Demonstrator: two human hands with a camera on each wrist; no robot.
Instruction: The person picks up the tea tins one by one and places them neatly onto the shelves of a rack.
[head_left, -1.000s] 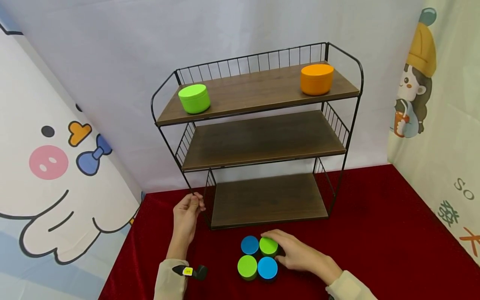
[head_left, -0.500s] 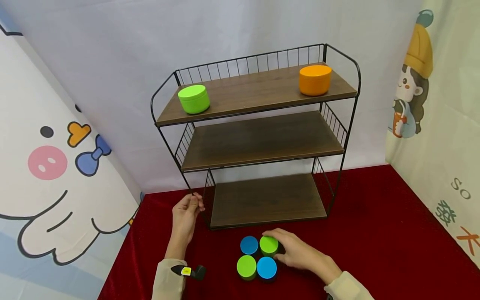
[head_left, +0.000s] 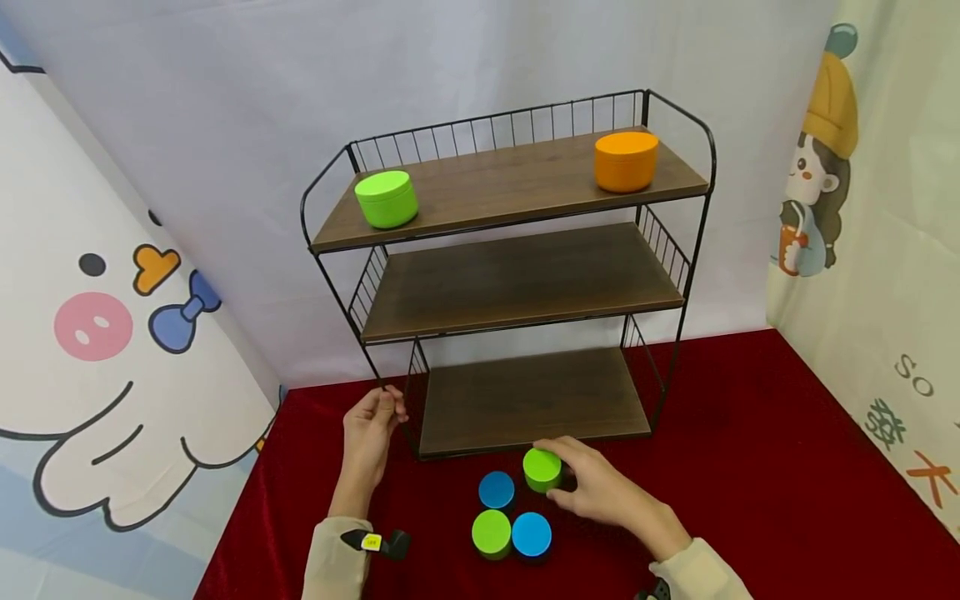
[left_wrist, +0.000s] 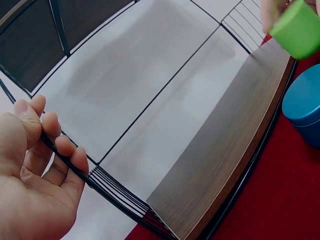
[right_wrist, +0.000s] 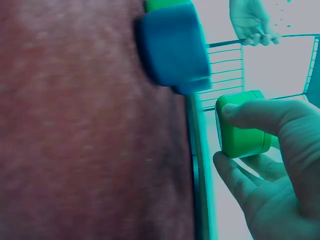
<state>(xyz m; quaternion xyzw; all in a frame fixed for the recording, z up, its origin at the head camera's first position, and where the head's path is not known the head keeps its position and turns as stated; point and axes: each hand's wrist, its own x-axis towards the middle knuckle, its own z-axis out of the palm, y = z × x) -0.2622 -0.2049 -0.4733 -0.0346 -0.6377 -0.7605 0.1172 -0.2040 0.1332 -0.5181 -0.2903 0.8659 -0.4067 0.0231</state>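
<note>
My left hand (head_left: 371, 429) grips the black metal upright at the left side of a three-tier shelf (head_left: 525, 292), its fingers curled round the bar in the left wrist view. With thumb and fingers my right hand (head_left: 607, 492) holds a small green round tin (head_left: 542, 468) in front of the bottom tier. The right wrist view shows this green tin (right_wrist: 245, 127) tilted between thumb and fingertips. Left of and nearer than it, a dark blue tin (head_left: 497, 490), another green tin (head_left: 491, 534) and a lighter blue tin (head_left: 532, 535) stand on the red cloth.
On the top tier sit a larger green tin (head_left: 387, 199) at the left and an orange tin (head_left: 626, 162) at the right. Red cloth (head_left: 735, 450) covers the table. Behind hangs a pale curtain (head_left: 480, 50), with printed cartoon cloths on both sides.
My right hand has taken the green tin out of the group of small tins, away from me toward the shelf. The left hand stays on the upright.
</note>
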